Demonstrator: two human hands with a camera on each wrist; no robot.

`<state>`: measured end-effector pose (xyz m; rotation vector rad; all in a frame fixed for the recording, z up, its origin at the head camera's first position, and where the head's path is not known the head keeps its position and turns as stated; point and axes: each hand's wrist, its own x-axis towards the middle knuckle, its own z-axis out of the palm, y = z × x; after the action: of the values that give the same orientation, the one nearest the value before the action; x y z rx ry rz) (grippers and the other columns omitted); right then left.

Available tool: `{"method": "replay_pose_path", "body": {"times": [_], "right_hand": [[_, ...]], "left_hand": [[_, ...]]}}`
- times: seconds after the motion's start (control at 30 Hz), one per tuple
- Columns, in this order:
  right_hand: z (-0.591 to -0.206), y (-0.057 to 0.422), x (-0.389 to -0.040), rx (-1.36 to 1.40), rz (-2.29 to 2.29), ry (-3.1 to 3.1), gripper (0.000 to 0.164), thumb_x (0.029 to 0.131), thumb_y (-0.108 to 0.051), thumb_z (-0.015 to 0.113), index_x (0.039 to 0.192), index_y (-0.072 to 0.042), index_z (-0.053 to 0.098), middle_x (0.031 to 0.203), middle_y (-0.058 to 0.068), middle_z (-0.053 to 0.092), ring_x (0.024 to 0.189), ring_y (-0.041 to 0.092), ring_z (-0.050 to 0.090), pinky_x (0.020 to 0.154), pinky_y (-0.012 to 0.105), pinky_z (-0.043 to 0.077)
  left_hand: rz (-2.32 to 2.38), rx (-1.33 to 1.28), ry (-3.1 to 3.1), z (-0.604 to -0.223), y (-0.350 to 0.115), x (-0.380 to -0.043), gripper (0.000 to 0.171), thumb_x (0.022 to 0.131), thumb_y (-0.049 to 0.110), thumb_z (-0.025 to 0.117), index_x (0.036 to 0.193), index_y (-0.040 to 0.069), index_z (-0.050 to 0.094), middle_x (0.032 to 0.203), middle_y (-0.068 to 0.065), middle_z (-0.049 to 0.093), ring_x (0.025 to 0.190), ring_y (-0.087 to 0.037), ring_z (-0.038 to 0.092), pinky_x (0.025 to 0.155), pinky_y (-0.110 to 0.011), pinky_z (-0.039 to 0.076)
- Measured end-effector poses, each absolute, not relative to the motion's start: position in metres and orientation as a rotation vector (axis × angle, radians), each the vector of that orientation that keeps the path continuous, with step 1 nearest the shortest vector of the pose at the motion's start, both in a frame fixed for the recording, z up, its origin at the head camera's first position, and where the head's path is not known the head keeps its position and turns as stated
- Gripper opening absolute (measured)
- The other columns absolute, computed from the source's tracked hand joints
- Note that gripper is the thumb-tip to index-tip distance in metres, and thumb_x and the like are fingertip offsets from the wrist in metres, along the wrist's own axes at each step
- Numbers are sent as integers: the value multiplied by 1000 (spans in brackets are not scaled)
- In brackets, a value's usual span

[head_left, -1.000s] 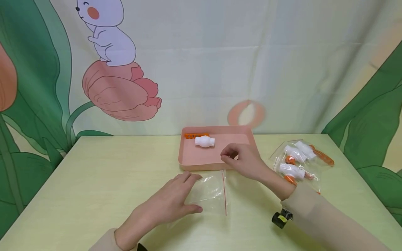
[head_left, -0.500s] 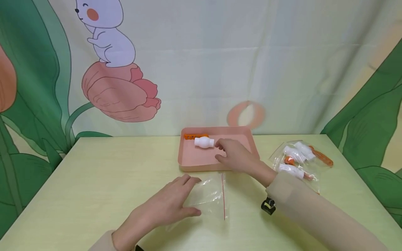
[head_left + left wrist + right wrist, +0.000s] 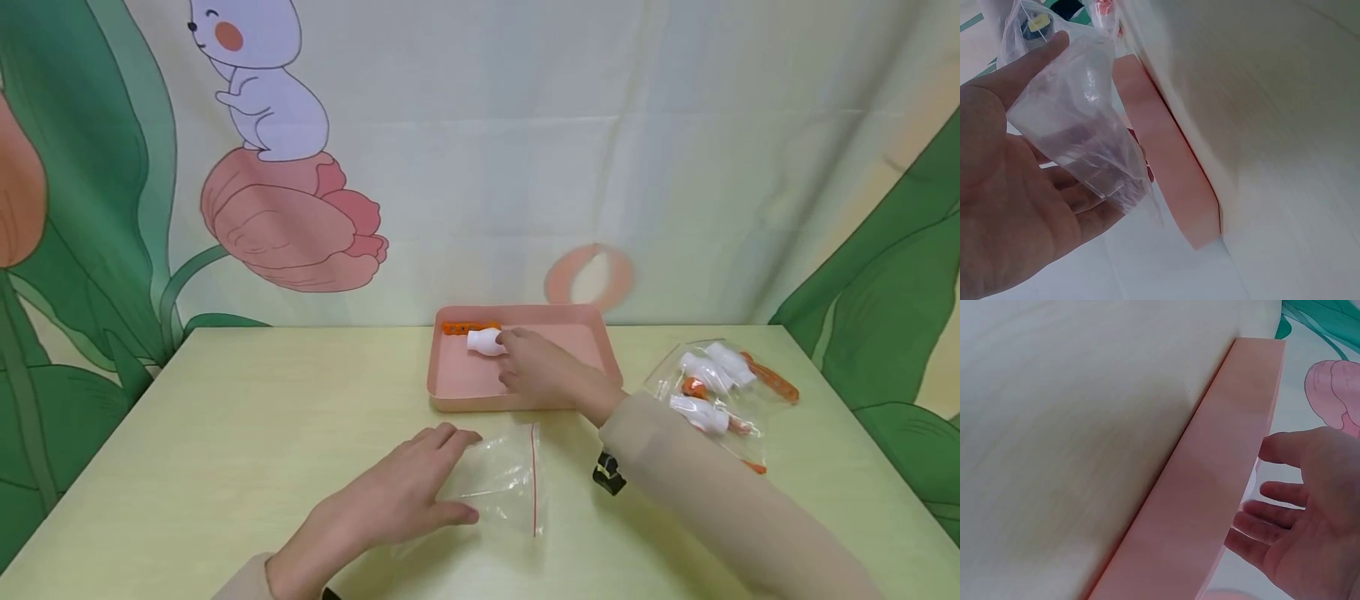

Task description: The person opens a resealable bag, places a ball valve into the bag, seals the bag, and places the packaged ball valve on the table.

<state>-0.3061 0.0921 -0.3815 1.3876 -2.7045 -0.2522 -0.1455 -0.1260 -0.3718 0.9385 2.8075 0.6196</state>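
In the head view my left hand (image 3: 397, 496) holds a clear zip bag (image 3: 495, 483) with a red seal line, the bag spanning from thumb to fingers. The left wrist view shows this bag (image 3: 1079, 119) lying between the thumb and the spread fingers. My right hand (image 3: 543, 367) is over the pink tray (image 3: 450, 403), its fingertips at the right end of a white bulging plastic piece (image 3: 483, 342) and partly covering it. Contact cannot be made out. In the right wrist view the thumb and fingers stand apart behind the tray wall (image 3: 1191, 481). An orange strip with holes (image 3: 459, 328) lies behind the white piece.
Filled clear bags (image 3: 708, 400) with white and orange parts lie on the table (image 3: 300, 400) to the right. Behind the table's back edge hangs a printed cloth (image 3: 465, 167).
My right hand has moved left across the tray to the white plastic piece, and its fingers have come nearer to it. My left hand stays nearly still with the bag.
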Motion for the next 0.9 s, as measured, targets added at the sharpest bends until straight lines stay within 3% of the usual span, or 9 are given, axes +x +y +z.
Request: {"method": "replay_pose_path", "body": {"times": [0.13,0.27,0.37,0.63,0.9], "right_hand": [[-380,85,-306,1382,-280,-2752,16,98,-13,62,90,0,67,125,21,57,105,28,57,95,36,50],[-382,80,-308,1259,-47,-2933,30,100,-13,60,121,8,60,138,22,50,111,26,56,97,35,51],[-385,77,-309,1133,114,-3018,48,100,-13,61,141,8,45,136,17,52,112,25,55,99,35,50],[-385,72,-315,977,345,-3091,37,96,-8,61,130,0,51,111,9,52,92,22,55,80,30,51],[-384,69,-317,947,361,-3125,47,96,-12,67,138,-1,50,122,11,53,99,22,55,86,34,50]], "left_hand": [[626,947,2796,-371,-127,-144,72,88,35,84,143,4,50,128,-7,57,116,-25,58,101,-46,48],[620,955,2797,-371,-129,-143,72,88,35,84,143,4,50,128,-5,57,116,-25,58,100,-45,48],[604,948,2796,-372,-130,-142,72,88,37,83,145,5,49,130,-4,56,118,-25,57,102,-45,47],[583,947,2793,-372,-133,-141,72,89,38,82,145,5,50,131,-5,56,121,-24,55,104,-44,46],[576,946,2784,-372,-136,-140,73,89,38,82,145,5,49,133,-7,56,123,-25,54,104,-45,45]]}}
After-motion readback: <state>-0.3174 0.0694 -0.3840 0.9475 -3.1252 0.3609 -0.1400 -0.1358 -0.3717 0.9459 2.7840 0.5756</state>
